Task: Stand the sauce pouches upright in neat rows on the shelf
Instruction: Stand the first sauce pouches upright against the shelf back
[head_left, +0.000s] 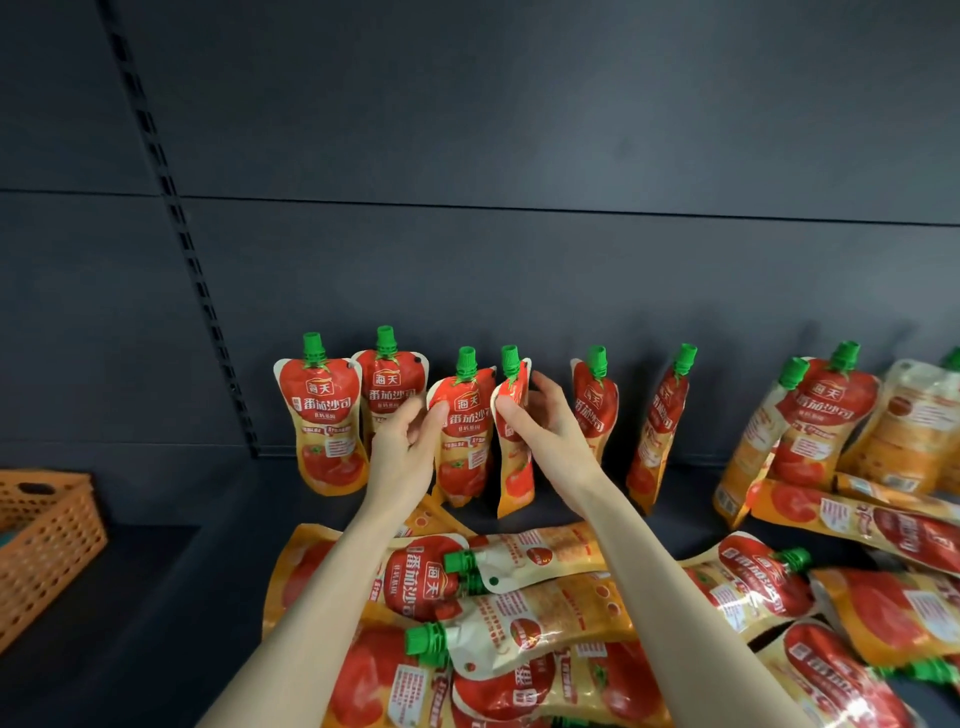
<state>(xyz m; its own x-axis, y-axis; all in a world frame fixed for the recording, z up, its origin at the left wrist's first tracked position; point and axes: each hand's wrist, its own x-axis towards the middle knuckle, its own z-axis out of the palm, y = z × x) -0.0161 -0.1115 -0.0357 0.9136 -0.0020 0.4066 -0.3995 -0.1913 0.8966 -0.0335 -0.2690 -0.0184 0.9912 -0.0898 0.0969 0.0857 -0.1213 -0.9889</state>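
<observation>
We have a short row (322, 415) standing at the back; the heap (467, 623) in front waits. Our right hand (545, 421) pinches an edge-on pouch (511, 467), and our left hand (402, 447) seemingly pinches its neighbour (465, 441)

Six red-orange sauce pouches (326, 423) with green caps stand upright along the shelf (156, 597) back; others (519, 623) lie flat.

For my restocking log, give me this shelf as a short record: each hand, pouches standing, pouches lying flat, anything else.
left hand: pinches third pouch from left, label facing out
right hand: grips fourth pouch, turned edge-on
standing: row of six at back wall; others leaning at right
lying flat: pile at shelf front
other: orange basket, far left
</observation>
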